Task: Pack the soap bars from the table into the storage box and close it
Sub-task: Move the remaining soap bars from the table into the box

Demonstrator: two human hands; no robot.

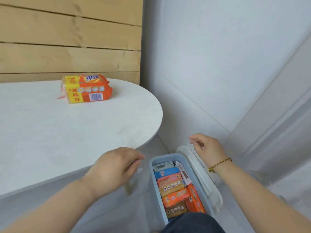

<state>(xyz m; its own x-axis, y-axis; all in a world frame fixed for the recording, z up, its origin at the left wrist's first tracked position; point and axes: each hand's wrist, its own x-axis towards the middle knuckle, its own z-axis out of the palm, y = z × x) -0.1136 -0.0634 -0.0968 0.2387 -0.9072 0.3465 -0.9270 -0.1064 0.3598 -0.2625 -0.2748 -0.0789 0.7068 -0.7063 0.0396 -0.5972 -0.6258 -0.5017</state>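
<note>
An orange and yellow pack of soap bars [85, 89] lies on the far side of the white round-ended table [70, 125]. A light blue storage box [154, 161] stands on the floor below the table's edge, filled with several wrapped soap bars [175, 187]. Its white lid [202, 175] is swung open to the right. My left hand [116, 165] hovers over the table's near edge, just left of the box, fingers apart and holding nothing. My right hand [208, 148] is above the lid's far end, fingers loosely curled, holding nothing.
A wooden slat wall [67, 39] rises behind the table. White walls [218, 64] meet in a corner right behind the box. My dark trouser knee [191, 223] covers the box's near end.
</note>
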